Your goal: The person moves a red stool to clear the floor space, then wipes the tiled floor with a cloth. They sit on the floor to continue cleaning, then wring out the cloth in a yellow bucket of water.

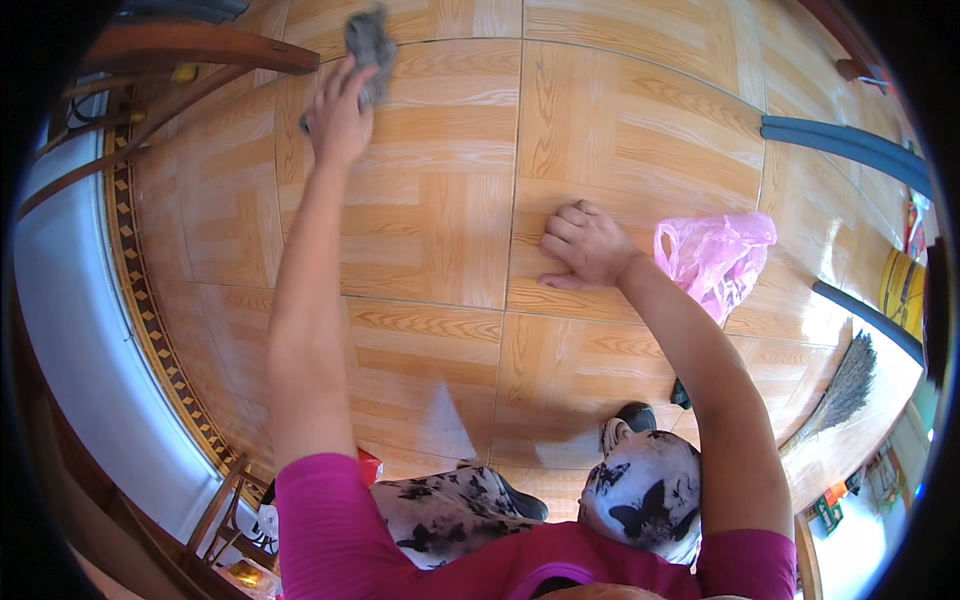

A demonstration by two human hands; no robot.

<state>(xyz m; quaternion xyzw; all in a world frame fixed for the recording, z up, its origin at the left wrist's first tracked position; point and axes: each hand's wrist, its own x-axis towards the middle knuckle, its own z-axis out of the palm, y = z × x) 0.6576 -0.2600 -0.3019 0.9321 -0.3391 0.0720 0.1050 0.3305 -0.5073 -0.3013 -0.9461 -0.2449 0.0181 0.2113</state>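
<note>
My left hand (pixel 339 120) is stretched far forward, with its fingers on a crumpled grey cloth (pixel 369 45) against the wood-patterned tile floor (pixel 431 225). Part of the cloth is hidden under the palm, and its front end is blurred. My right hand (pixel 585 244) leans on the floor nearer to me, its fingers curled under and nothing visible in them. Just to the right of that wrist lies a pink plastic bag (pixel 716 255), partly behind my forearm.
Wooden furniture legs (pixel 217 46) reach in at upper left, close to my left hand. A blue bar-like leg (pixel 840 142) juts in from the right. A grass broom (pixel 844 386) and a yellow bucket (pixel 902 292) are at right. A patterned border (pixel 142 300) edges the left wall.
</note>
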